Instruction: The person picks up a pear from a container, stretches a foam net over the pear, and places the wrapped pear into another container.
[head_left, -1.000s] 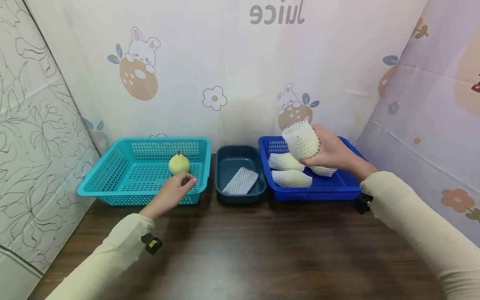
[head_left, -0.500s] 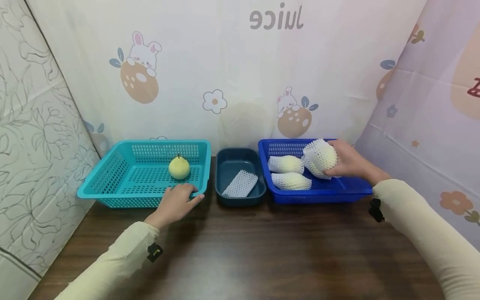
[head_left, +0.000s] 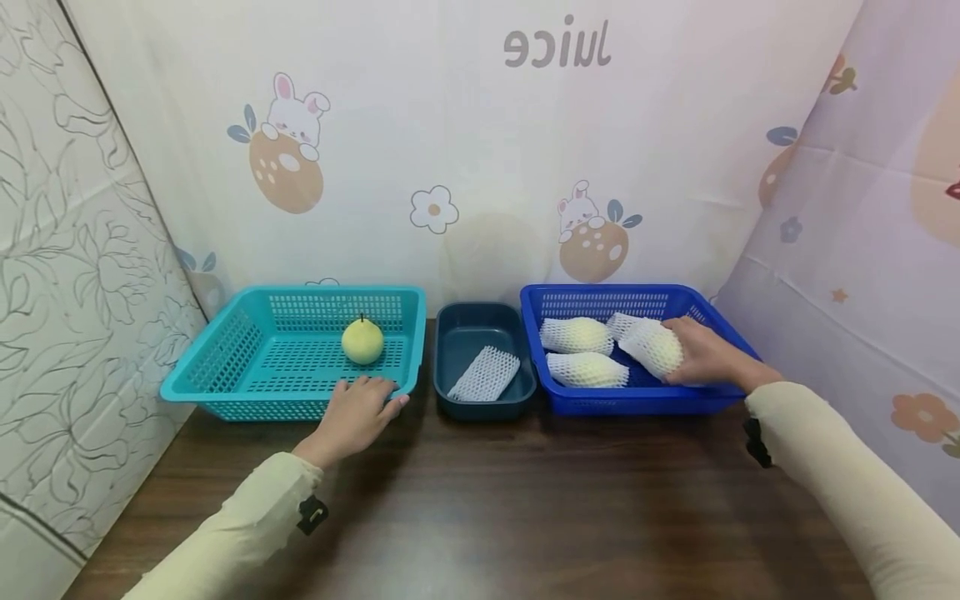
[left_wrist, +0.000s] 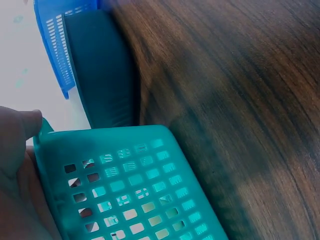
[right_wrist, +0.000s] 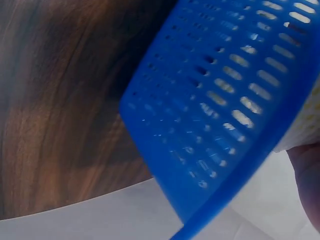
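Observation:
A pear in a white foam net (head_left: 652, 347) is in my right hand (head_left: 701, 354), low inside the blue basket (head_left: 637, 403). Several net-wrapped pears share that basket, among them one at the back (head_left: 577, 335) and one in front (head_left: 588, 370). My left hand (head_left: 356, 421) rests on the front rim of the teal basket (head_left: 292, 397) near its right corner, holding no fruit. One bare yellow pear (head_left: 363, 342) with its stem up stands in that basket. In the right wrist view, the basket wall hides most of my right hand (right_wrist: 307, 175).
Between the two baskets stands a small dark blue tray (head_left: 483, 410) with an unfilled foam net (head_left: 485, 374) in it. All three containers are on a dark wooden table (head_left: 480, 508). A printed curtain (head_left: 480, 150) closes off the back.
My right hand has moved right and lowered the net-wrapped pear into the blue basket. My left hand has drawn back from beside the bare pear onto the teal basket's front rim.

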